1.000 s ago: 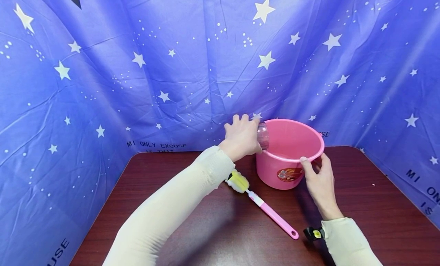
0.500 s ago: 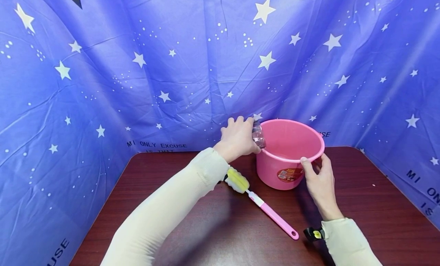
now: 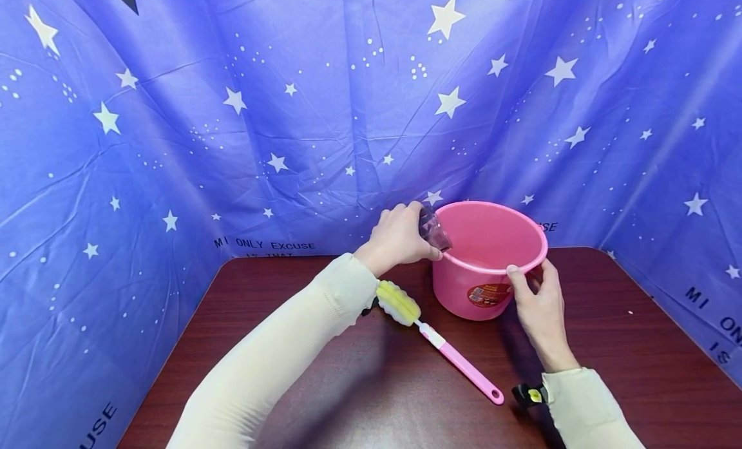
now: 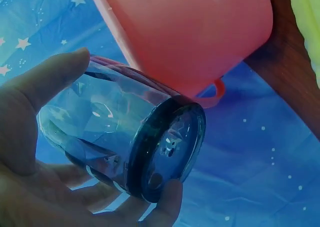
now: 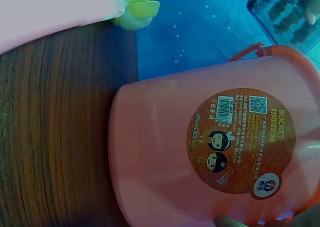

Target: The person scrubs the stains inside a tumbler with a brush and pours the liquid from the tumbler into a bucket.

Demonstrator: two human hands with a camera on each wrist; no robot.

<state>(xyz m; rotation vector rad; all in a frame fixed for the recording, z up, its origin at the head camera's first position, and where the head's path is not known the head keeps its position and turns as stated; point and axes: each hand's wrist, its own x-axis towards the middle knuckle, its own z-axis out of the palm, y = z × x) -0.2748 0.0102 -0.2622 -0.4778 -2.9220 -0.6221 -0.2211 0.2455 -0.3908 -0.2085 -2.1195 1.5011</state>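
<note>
My left hand (image 3: 396,238) grips a clear faceted drinking glass (image 3: 434,229), which is tilted at the left rim of a pink bucket (image 3: 472,294). In the left wrist view, the thumb and fingers curl round the glass (image 4: 120,127), and its thick base faces the camera. My right hand (image 3: 540,310) holds the bucket's rim at the front right, thumb over the edge. That hand is mostly cut off in the right wrist view, where the bucket's round label (image 5: 240,142) shows. The bucket stands upright on the table.
A cleaning brush with a yellow and white sponge head (image 3: 400,304) and a pink handle (image 3: 469,372) lies in front of the bucket on the dark red wooden table (image 3: 608,346). A blue curtain (image 3: 324,114) with white stars hangs behind and at both sides.
My left hand has shifted a little to the left, its wrist lower, and the glass has turned to a different tilt at the rim. The right hand and bucket have stayed still.
</note>
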